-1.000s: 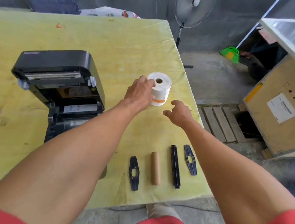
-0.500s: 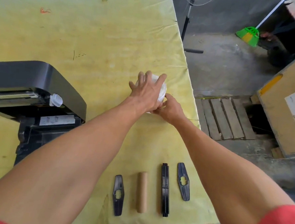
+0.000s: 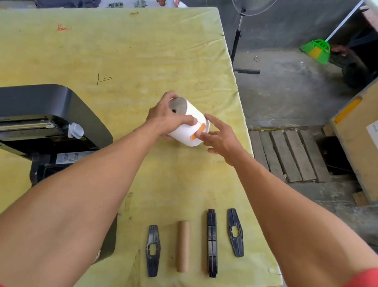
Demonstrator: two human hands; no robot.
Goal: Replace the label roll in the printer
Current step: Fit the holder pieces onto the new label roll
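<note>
While the left hand point(image 3: 167, 118) curls its fingers round the white label roll point(image 3: 188, 126), thumb laid across its side, the right hand point(image 3: 221, 140) comes at the roll with fingers spread and straight, one fingertip touching the orange tape strip point(image 3: 198, 130) on the paper. The roll is tilted, hollow end up. I cannot tell if its lower edge touches the surface.

Left of the roll stands the black printer point(image 3: 38, 105), its lid raised. Nearer the person than the roll, four parts lie in a row, apart from each other: a black side guide point(image 3: 152, 250), a brown cardboard core point(image 3: 183, 246), a black spindle bar point(image 3: 212, 241) and a second guide point(image 3: 235, 232). All rest on a scuffed yellow-green table point(image 3: 123, 46).

Right of the roll, down on the concrete floor, lie a wooden pallet point(image 3: 290, 152) and a plywood crate point(image 3: 370, 147). Beyond the roll stand a pedestal fan point(image 3: 241, 22) and a green broom point(image 3: 316, 50).
</note>
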